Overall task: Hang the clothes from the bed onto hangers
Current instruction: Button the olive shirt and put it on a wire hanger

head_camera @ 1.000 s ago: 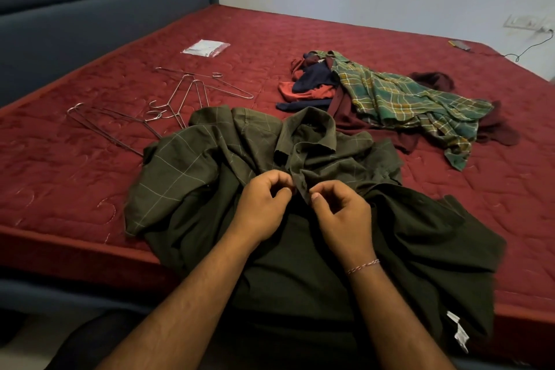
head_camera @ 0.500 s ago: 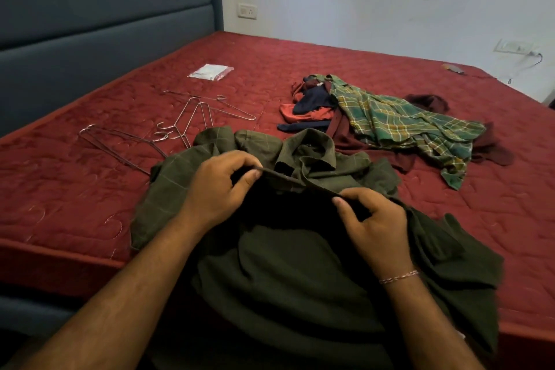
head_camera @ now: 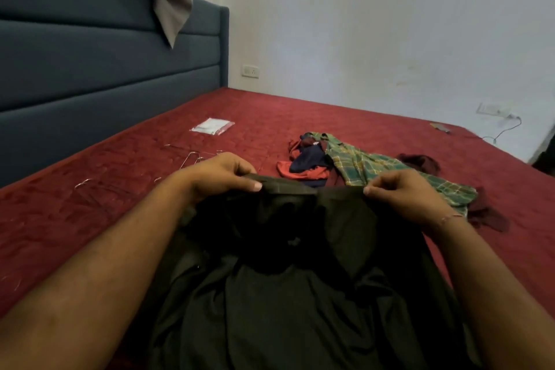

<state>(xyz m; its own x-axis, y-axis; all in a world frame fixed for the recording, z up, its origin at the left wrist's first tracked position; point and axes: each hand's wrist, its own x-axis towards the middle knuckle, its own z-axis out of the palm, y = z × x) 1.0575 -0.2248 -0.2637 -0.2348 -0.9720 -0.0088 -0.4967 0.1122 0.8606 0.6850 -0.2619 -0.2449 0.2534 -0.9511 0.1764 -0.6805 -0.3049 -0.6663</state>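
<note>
Gripping soft, creased olive shirt [head_camera: 288,294]

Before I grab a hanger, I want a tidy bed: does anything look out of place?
The wire hangers lie scattered on the mattress, and the plaid shirt sits crumpled in a heap.

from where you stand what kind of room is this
Most likely a bedroom: a red mattress against a padded blue headboard, with clothes piled on it and wire hangers beside them.
</note>
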